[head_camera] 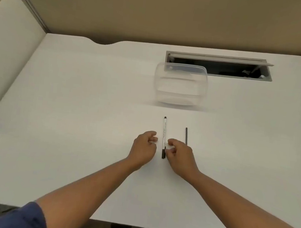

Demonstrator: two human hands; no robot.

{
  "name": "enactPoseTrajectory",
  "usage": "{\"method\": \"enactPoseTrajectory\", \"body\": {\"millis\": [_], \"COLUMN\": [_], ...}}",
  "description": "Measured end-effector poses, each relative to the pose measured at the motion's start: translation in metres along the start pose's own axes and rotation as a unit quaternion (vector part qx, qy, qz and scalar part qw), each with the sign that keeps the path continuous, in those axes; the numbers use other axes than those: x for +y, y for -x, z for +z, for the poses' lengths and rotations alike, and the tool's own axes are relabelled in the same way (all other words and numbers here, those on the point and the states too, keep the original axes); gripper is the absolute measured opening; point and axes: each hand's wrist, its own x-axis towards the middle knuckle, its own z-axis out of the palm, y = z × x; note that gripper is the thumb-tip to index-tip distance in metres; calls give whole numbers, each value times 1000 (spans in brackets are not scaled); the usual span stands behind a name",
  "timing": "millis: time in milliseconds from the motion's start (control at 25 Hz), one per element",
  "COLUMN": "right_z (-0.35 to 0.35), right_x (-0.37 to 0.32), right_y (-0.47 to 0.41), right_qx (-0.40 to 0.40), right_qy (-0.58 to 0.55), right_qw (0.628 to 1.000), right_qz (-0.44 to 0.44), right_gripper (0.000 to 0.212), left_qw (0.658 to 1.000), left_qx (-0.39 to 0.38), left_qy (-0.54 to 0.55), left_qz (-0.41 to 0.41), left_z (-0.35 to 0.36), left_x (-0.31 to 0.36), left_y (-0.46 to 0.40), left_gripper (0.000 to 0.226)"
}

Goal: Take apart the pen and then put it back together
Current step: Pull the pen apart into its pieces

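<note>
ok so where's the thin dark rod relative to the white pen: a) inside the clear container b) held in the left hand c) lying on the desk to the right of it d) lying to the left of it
c: the thin dark rod lies on the desk to the right of the white pen, apart from it and outside the clear container, with neither hand holding it.

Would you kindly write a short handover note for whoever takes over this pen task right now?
Left hand: empty, fingers curled, just left of the pen.
Right hand: empty, fingertips at the pen's black cap end; contact unclear.
Pen: lying on the white desk, looks assembled.
Thin dark rod: lying apart, right of the pen.
Clear plastic container: behind, apparently empty.
Done: unclear whether disassembly has happened.
Left: confirm the rod's role, then finish.
</note>
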Motion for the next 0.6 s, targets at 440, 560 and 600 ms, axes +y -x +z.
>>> {"method": "enactPoseTrajectory", "body": {"millis": [440,560,600], "right_z": [5,3,2], "right_x": [0,-2,-3], "right_y": [-15,-11,-9], "right_qx": [-22,-40,-46], "right_qy": [-294,-315,-312], "right_qw": [938,931,933], "right_qz": [184,180,174], "right_gripper": [19,28,28], "left_qw": [971,966,967], "left_qx": [-24,-43,-49], "left_qy": [191,199,198], "left_qz": [-143,-158,-155], "left_z": [7,7,6], "left_x": [20,22,23], "left_y": [-14,-10,-9], "left_gripper": [14,13,12]}}
